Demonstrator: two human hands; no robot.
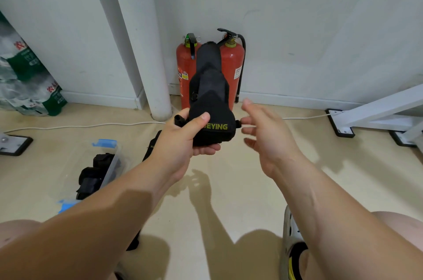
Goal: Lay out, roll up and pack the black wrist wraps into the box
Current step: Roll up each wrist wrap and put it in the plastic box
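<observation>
A: Where is the wrap, and which way does it run?

B: The black fabric wrist wrap with yellow lettering (211, 106) is up in the air above the beige floor (229, 176); the left hand (183, 140) is closed around its near, bundled end, thumb on top and fingers beneath; its long axis runs away from the person, the free end pointing toward the wall and standing in front of the extinguishers.

A: And the other hand?

B: The right hand (263, 133) is just beside the wrap's right edge, fingers spread and loose, gripping nothing; whether a fingertip touches the small black tab there I cannot tell.

A: Counts?

B: One wrap in hand; a second black strap (151, 147) shows partly under the left forearm on the floor; the clear plastic box with blue clips (109, 160) on the left holds rolled black wraps (96, 174), about three, though they blur together; two red fire extinguishers (232, 69) stand against the wall.

A: Any writing?

B: "EYING" in yellow on the held wrap, the start covered by the thumb; "XU" on the floor strap; the extinguisher labels are too small to read.
</observation>
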